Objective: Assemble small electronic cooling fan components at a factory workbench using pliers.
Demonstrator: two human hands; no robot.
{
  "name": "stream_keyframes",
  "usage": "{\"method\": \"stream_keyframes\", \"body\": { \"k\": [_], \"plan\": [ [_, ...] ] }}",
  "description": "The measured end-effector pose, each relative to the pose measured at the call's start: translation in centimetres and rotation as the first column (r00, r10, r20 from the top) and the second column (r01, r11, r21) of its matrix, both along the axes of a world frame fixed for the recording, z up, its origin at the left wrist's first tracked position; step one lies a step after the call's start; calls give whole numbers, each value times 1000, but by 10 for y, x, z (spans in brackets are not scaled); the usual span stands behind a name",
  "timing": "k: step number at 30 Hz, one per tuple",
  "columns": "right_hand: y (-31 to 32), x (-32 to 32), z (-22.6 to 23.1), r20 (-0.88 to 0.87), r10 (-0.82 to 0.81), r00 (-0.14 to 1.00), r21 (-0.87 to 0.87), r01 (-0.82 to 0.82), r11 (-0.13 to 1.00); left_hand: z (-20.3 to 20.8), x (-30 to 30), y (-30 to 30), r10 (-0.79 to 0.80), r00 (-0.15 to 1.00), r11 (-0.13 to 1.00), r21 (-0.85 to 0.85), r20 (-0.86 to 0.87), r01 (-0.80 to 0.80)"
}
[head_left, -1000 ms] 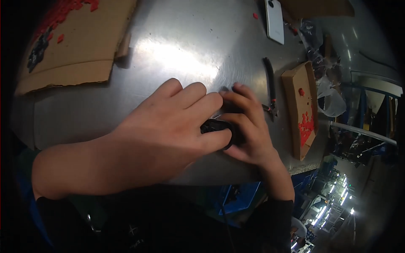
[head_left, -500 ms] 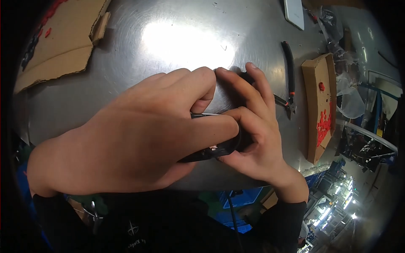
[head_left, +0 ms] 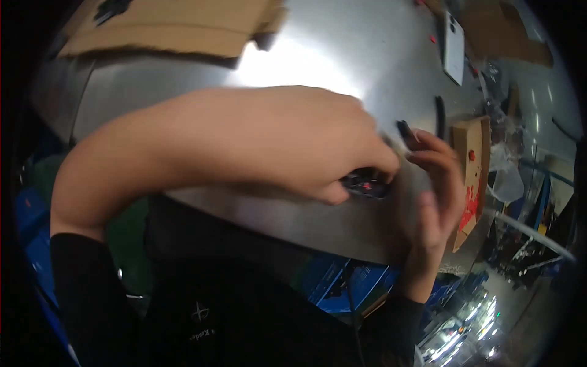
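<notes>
My left hand point(head_left: 330, 147) reaches across from the left, its fingers and thumb closed round a small black casing point(head_left: 362, 187). Red and pale bits show inside the casing, but its kind is hard to make out. To its right is my right hand point(head_left: 443, 177), smeared by motion, with the thumb apart from the fingers. At its fingertips is a short dark narrow piece point(head_left: 404, 131), seemingly pinched there. The two hands are apart from each other, above the metal table point(head_left: 275, 223).
A shallow cardboard tray point(head_left: 460, 137) with small red parts stands at the right. Beyond lie a black tool handle point(head_left: 440, 116) and a white phone point(head_left: 454, 52). A cardboard sheet point(head_left: 183, 30) covers the far left. Clear plastic bags point(head_left: 506, 171) and blue crates point(head_left: 342, 281) are nearby.
My hands have parted; both have moved right, the left still with the black casing. The view has turned, so the table's things appear shifted.
</notes>
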State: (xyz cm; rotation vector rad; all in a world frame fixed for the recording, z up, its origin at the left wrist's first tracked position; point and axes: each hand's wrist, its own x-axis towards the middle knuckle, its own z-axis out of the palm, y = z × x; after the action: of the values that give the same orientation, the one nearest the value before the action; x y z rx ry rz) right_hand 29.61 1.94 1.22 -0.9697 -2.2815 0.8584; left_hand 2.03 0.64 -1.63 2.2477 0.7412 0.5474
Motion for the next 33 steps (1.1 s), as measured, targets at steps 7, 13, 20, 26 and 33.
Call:
{"method": "stream_keyframes", "body": {
  "k": [7, 13, 20, 26, 33],
  "plan": [
    [-60, -83, 2, 271, 392, 879, 398, -473, 786, 6, 0, 8, -85, 992, 995, -69, -96, 78],
    [-88, -149, -18, 503, 186, 844, 348, -395, 851, -14, -1, 4, -59, 995, 998, -39, -85, 56],
    [-90, -84, -9, 365, 281, 888, 240, -381, 893, 8, -9, -1, -92, 985, 996, -13, -144, 91],
    [-75, -25, -3, 385, -20, 923, 49, 2, 999, 4, -7, -2, -83, 986, 995, 34, -145, 89],
    [-67, -17, 0, 395, -128, 910, -15, 145, 989, 2, -1, 2, -33, 988, 995, 89, -149, 47]
  ]
}}
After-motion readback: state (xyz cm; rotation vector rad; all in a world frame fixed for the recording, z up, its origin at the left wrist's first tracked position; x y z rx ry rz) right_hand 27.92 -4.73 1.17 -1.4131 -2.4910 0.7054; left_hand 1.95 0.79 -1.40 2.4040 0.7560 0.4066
